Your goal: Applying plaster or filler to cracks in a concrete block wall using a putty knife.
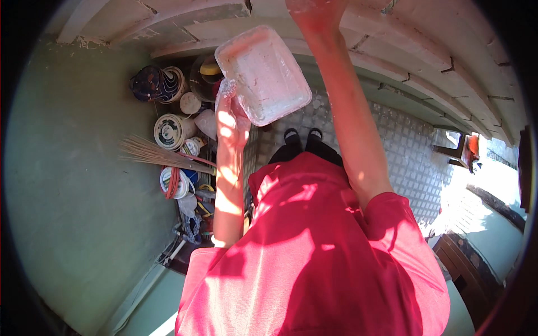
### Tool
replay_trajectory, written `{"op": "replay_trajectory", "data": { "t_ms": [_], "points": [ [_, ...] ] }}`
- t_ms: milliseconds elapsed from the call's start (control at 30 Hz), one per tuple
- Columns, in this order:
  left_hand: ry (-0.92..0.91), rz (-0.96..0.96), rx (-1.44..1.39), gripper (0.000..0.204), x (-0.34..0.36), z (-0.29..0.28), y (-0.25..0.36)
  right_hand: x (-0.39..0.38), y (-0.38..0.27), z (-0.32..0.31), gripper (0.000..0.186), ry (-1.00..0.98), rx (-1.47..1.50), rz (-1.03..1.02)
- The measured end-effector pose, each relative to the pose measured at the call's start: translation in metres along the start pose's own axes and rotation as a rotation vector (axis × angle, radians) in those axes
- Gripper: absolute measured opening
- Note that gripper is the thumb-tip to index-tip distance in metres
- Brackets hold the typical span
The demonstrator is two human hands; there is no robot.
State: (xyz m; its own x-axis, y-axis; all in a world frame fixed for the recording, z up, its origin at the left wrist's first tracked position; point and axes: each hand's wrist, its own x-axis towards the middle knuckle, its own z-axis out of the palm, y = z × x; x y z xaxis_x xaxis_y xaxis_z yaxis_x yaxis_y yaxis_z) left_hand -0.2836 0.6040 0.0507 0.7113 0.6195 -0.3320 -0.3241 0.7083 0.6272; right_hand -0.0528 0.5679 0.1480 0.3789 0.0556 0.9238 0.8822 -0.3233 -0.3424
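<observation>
My left hand (232, 115), smeared with white, grips a shallow rectangular plastic tub (263, 75) by its near left edge. The tub is tilted so its inside faces me, and pale residue coats its walls and bottom. My right arm is stretched far up. My right hand (317, 14), with whitish marks on it, is cut off by the top of the picture, close to the pale beams (392, 42). Its fingers are hidden, so I cannot make out what they hold, if anything.
Along the green wall (84, 168) at left stand a white bucket (172, 130), a smaller tub (174, 182), a stick broom (157, 154) and a dark patterned cap (150, 84). Small tiles cover the floor (406, 151). A wooden stool (457, 150) stands at far right.
</observation>
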Motion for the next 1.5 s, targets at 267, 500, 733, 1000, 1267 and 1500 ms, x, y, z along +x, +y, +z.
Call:
{"op": "replay_trajectory", "data": {
  "t_ms": [267, 500, 733, 1000, 1267, 1500],
  "points": [
    [0.055, 0.042, 0.054, 0.039, -0.021, 0.018, -0.020, 0.000, 0.071, -0.138, 0.023, 0.265, 0.922, 0.661],
    [0.041, 0.066, 0.028, 0.046, -0.036, 0.020, -0.044, 0.001, 0.102, -0.186, 0.043, 0.439, 1.513, 1.246],
    [-0.019, 0.081, 0.037, 0.043, -0.031, 0.026, -0.034, 0.028, 0.078, -0.203, 0.051, 0.385, 1.192, 1.024],
    [-0.016, 0.029, 0.017, 0.043, -0.011, 0.007, 0.000, 0.080, 0.084, -0.143, 0.032, 0.366, 0.211, 0.538],
    [-0.036, -0.002, 0.025, 0.038, 0.011, -0.026, 0.024, 0.071, 0.014, -0.036, 0.061, 0.299, 0.028, 0.321],
    [-0.085, -0.033, 0.049, 0.032, 0.022, -0.040, 0.051, 0.056, -0.059, 0.047, 0.057, 0.194, 0.014, 0.271]
  ]
}}
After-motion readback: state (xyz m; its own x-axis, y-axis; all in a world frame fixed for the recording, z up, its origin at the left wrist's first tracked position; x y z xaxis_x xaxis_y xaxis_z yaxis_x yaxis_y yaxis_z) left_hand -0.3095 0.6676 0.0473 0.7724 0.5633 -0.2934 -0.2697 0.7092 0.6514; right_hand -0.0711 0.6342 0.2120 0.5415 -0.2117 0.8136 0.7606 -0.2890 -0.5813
